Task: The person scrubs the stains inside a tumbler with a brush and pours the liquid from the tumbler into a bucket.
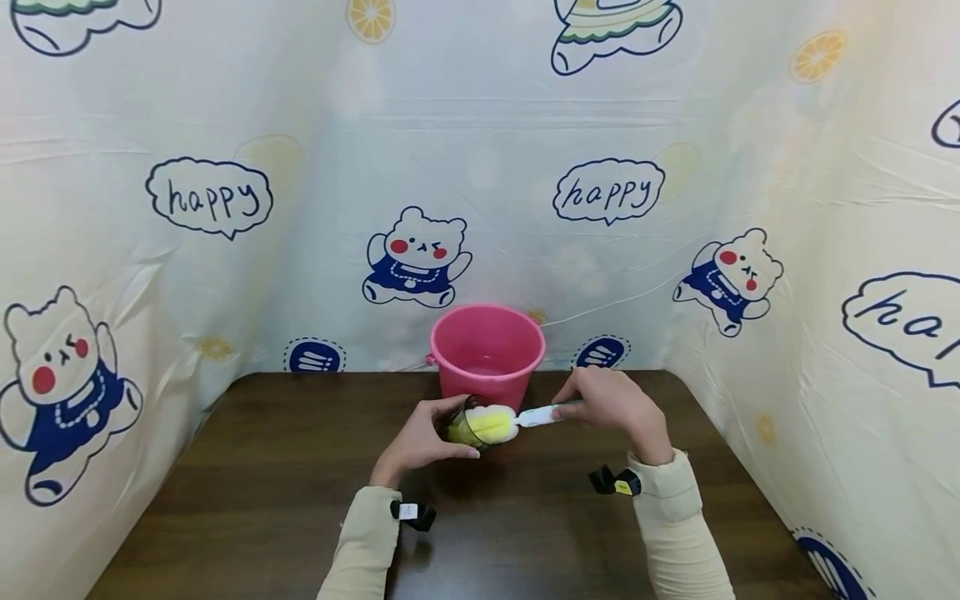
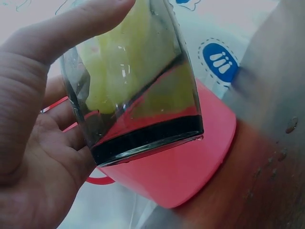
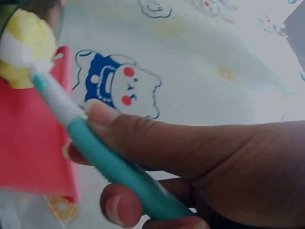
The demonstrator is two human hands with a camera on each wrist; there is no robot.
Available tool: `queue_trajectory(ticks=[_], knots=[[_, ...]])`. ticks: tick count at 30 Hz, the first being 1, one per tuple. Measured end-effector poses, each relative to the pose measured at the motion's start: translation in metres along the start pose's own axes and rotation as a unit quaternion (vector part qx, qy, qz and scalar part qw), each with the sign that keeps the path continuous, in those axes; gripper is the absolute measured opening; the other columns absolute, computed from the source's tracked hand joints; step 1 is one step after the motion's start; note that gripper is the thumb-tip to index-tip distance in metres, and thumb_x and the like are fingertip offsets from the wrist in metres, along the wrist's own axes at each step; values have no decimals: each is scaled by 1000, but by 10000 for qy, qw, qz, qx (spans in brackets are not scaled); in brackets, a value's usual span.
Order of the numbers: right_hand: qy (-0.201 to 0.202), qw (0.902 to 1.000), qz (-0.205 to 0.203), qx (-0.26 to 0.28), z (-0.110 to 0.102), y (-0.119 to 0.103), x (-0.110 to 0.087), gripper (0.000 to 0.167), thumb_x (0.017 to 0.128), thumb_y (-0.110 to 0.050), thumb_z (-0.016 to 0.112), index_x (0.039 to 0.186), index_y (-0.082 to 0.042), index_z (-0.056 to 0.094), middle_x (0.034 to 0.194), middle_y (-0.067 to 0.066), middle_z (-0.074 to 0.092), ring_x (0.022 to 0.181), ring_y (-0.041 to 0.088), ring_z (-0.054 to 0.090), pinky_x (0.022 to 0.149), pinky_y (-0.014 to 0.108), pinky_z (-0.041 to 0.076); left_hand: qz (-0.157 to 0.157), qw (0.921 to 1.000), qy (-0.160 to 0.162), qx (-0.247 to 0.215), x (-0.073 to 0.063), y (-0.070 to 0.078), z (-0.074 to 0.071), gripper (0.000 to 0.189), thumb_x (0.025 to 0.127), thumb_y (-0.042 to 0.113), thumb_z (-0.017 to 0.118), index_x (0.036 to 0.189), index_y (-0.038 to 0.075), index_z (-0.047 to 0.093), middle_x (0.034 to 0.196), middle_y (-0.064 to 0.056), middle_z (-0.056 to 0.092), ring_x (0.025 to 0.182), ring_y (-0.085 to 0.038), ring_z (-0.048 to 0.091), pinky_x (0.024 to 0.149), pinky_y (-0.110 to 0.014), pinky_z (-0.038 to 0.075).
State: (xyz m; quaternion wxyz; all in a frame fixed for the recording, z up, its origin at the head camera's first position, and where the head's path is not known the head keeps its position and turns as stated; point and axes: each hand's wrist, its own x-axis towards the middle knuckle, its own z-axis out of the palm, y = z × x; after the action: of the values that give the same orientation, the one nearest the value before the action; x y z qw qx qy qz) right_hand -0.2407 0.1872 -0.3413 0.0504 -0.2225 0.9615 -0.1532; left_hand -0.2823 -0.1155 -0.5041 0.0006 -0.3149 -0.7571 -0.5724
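Observation:
My left hand [image 1: 426, 437] grips a clear, dark-tinted drinking glass [image 2: 138, 86] around its side, tilted so that its mouth faces right. Water drops cling to the glass near its base. In my right hand [image 1: 611, 403] is a sponge bottle brush, gripped by its teal and white handle [image 3: 114, 162]. The brush's yellow and white sponge head [image 1: 493, 424] sits partly inside the glass, and its yellow shows through the wall in the left wrist view. Both hands are just in front of a pink bucket [image 1: 487, 383].
The bucket stands at the far edge of a dark wooden table [image 1: 285, 483]. Water drops [image 2: 286, 138] show beside it in the left wrist view. A printed curtain [image 1: 495, 125] hangs behind and along both sides.

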Motion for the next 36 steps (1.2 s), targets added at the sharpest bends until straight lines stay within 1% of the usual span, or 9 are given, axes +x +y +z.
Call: queue_trajectory(ticks=[2,5,12,17,23,26,29,33,36], knots=[[-7,10000,-63,-21,-4,-3,-3,8,89,-25,80,93,-19,83,72,-9,65,57,9,56,53,29,48,28,10000,-32,-10,1,-1,1,82,74,25,93,147,14,56,143,-1,61,127,-21,58,105,-37,51],[37,9999,-130,-49,-9,-6,-6,9,89,-26,80,96,-21,83,72,-10,65,58,9,56,54,30,48,-25,10000,0,-68,2,-3,2,82,74,22,93,147,18,56,142,1,61,125,-20,58,104,-36,51],[169,9997,-170,40,-11,1,-3,17,91,-27,78,107,-21,82,79,-11,68,57,9,60,58,30,49,-131,9996,190,169,2,-2,3,86,71,23,95,148,15,54,144,-1,60,127,-22,57,105,-40,51],[127,9996,-220,85,-8,8,-1,16,92,-26,76,106,-21,82,79,-9,69,58,9,60,59,30,49,-181,9994,99,286,3,0,5,86,70,25,96,146,17,56,142,1,61,126,-22,56,104,-42,51],[283,9995,-68,-87,-10,12,-3,12,91,-25,78,101,-20,82,75,-9,66,57,8,57,57,31,48,-197,9989,-136,393,6,2,7,88,71,30,95,148,16,55,143,8,59,130,-16,54,110,-43,47],[282,9995,59,-145,-10,15,-3,11,91,-25,78,99,-20,83,73,-9,65,56,9,57,56,31,47,-254,9986,-114,446,5,3,6,88,70,29,96,147,15,56,144,9,59,131,-15,53,111,-45,46],[169,9997,139,-102,-8,18,-3,10,90,-26,79,96,-20,83,71,-9,64,55,9,57,56,31,47,-292,9983,-76,504,3,1,4,88,70,27,96,147,12,56,144,6,59,131,-16,54,110,-46,46],[8,9997,252,-75,-4,16,-4,8,89,-26,80,93,-19,83,73,-8,66,58,11,56,57,30,47,-183,9979,-57,624,2,-2,2,88,70,29,96,146,11,56,144,3,59,130,-17,54,108,-46,48],[-27,9993,299,-204,-2,9,-7,10,88,-27,81,93,-19,83,78,-8,69,63,11,54,58,29,47,-97,9976,-48,691,3,-3,2,87,70,32,95,146,14,57,144,4,60,129,-17,54,106,-45,50]])
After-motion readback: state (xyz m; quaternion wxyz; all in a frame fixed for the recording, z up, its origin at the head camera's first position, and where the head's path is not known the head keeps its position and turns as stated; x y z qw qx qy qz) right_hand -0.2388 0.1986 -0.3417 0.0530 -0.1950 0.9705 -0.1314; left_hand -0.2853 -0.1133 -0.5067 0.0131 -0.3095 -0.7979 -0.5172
